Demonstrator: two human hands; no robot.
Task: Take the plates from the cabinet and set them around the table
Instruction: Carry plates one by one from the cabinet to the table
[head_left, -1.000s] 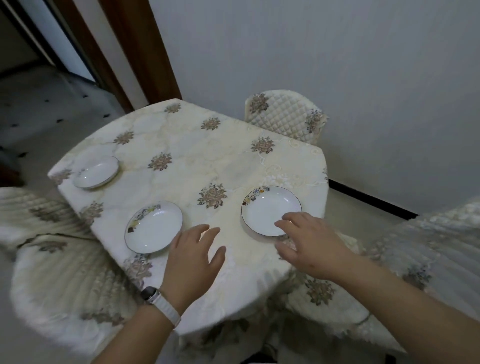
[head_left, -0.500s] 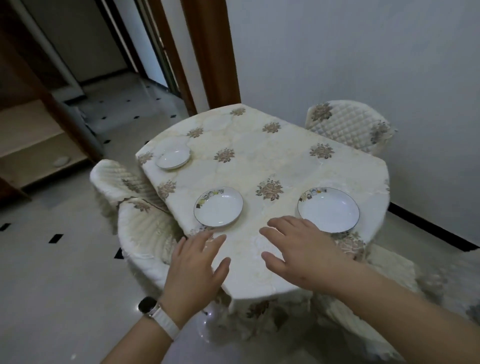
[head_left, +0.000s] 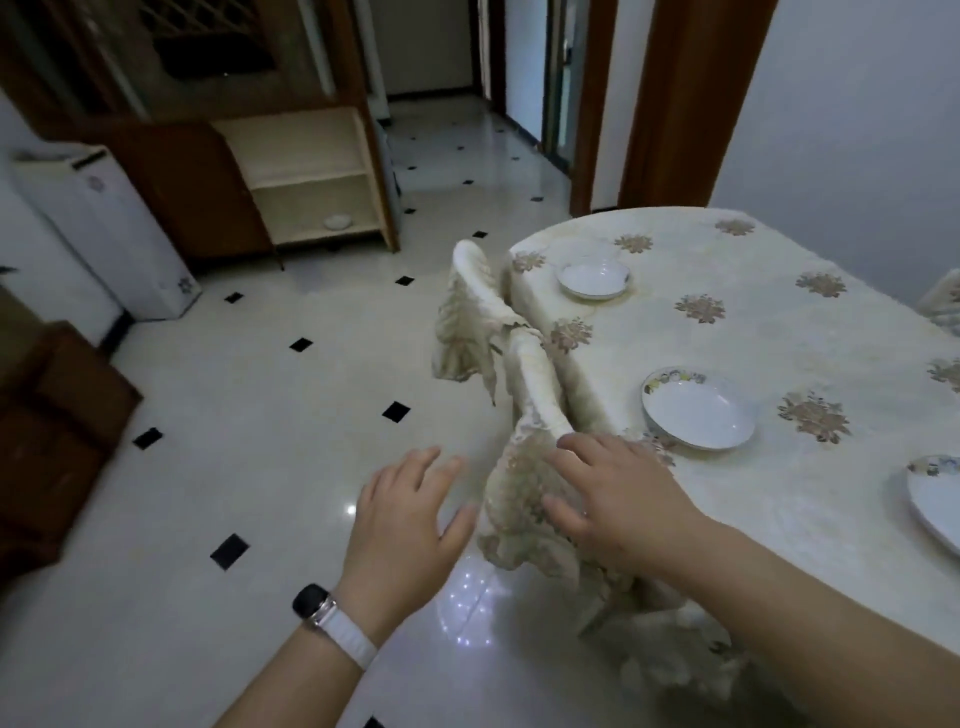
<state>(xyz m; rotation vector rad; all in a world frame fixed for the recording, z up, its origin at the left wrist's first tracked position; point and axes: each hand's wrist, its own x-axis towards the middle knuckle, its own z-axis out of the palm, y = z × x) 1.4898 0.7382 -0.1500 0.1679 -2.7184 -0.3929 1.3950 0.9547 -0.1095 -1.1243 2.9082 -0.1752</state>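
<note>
**Three plates on the cloth, both hands bare**

My left hand (head_left: 410, 514) hangs over the floor, fingers spread, holding nothing. My right hand (head_left: 618, 499) is loose and flat, fingers apart, over the frilled chair cover (head_left: 519, 483) at the table's corner. I cannot tell whether it touches the cover.

Just beyond my right fingertips sits the middle plate (head_left: 698, 410): white and shallow, with a thin dark rim line and a small coloured band on its far-left rim. To the right of that hand the near plate (head_left: 935, 499) is cut off by the frame edge. Well ahead of the fingers, by the far-left corner of the table (head_left: 779, 322), lies the far plate (head_left: 594, 279), plain white. All three sit close to the table's edge.

Ahead and left of my left fingers the tiled floor (head_left: 260, 415) runs open to the cabinet (head_left: 311, 176). Its lowest pale shelf holds one small round pale thing, too small to identify. A second covered chair (head_left: 467, 306) stands tight against the table, ahead of my right fingers. A white appliance (head_left: 104, 228) stands far to the left.
</note>
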